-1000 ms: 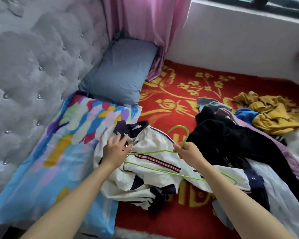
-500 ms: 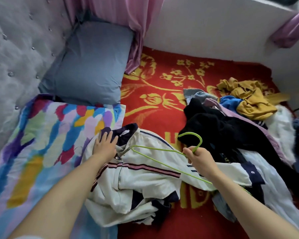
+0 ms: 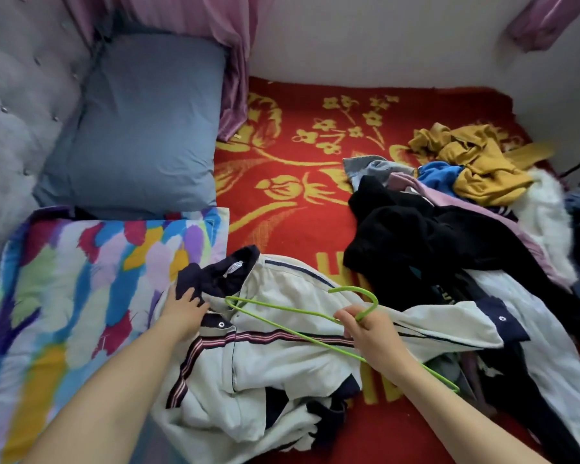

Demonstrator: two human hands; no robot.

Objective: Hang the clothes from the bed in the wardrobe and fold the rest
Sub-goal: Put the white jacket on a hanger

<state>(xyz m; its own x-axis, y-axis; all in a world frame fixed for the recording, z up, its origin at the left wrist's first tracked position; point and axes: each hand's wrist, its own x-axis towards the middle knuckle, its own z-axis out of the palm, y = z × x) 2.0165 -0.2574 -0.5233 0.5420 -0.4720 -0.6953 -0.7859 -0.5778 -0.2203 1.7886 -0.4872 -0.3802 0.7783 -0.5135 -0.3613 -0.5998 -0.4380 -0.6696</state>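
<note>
Pinching hanger (image 3: pixel 282 317) at its hook, right hand (image 3: pixel 370 333) points its 4-to-10 o'clock axis at jacket (image 3: pixel 282 360) collar (image 3: pixel 230 274); left hand (image 3: pixel 185 311) sits on collar, grip unclear.
</note>
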